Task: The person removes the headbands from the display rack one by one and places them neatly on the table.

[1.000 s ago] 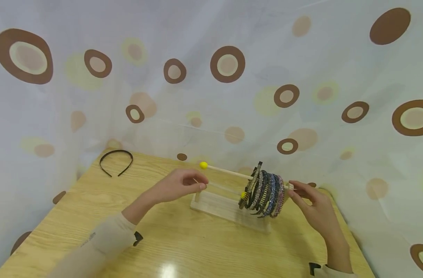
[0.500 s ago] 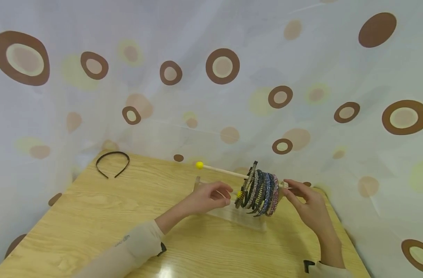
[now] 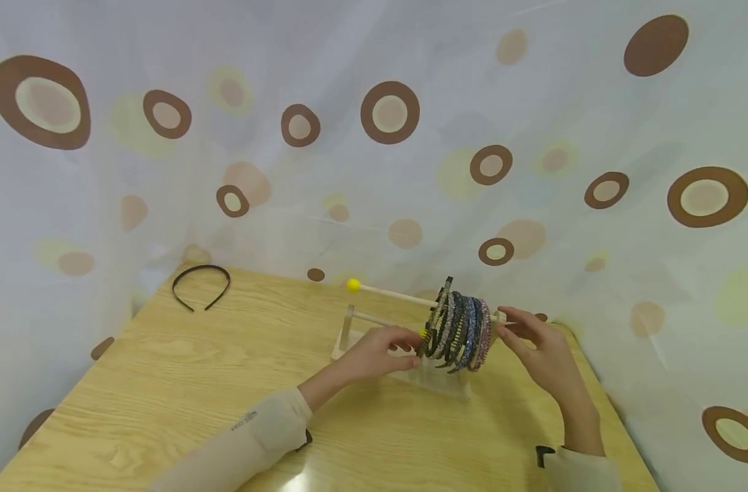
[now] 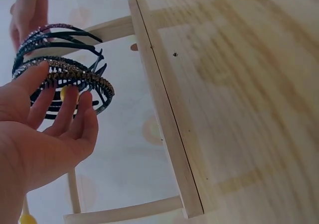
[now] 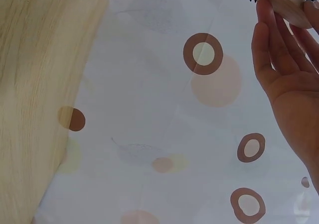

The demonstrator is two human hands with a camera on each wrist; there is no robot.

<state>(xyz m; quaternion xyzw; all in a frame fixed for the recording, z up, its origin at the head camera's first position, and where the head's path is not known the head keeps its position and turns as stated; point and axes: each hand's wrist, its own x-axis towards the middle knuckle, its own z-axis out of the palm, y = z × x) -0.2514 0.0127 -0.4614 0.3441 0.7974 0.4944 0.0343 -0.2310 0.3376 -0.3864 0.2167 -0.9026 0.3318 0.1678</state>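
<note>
Pale wood rack (image 4: pixel 162 109), standing on the table (image 3: pixel 164 383), right of centre in the head frame. Headbands (image 3: pixel 460 331) are bunched at its right end, toothed and glittery: dark, silvery, blue, with pink outermost at right. One near the bunch's left edge sticks up above the others.

Upper rod (image 3: pixel 392 294) runs leftward, bare, from the bunch to a yellow knob (image 3: pixel 353 285). Second knob (image 3: pixel 423 333), also yellow, half hidden at the bunch's left edge, close to the left fingers.

Left hand (image 3: pixel 382 352): at the left side of the bunch, fingers bent, thumb apart from them. In the left wrist view the thumb overlaps the nearest bands; cannot tell whether the fingers pinch one.

Right hand (image 3: pixel 546 348): right of the bunch, thumb and fingers close together, holding the rack's wooden end. Same grip in the upper right of the right wrist view, palm visible.

Black headband (image 3: pixel 200 267): lies alone toward the table's far left corner, ends pointing down the frame, well apart from both hands.

Light sleeves (image 3: pixel 269 424) on both arms. Pale sheet (image 3: pixel 257 68) behind, printed with brown rings and soft-coloured spots.
</note>
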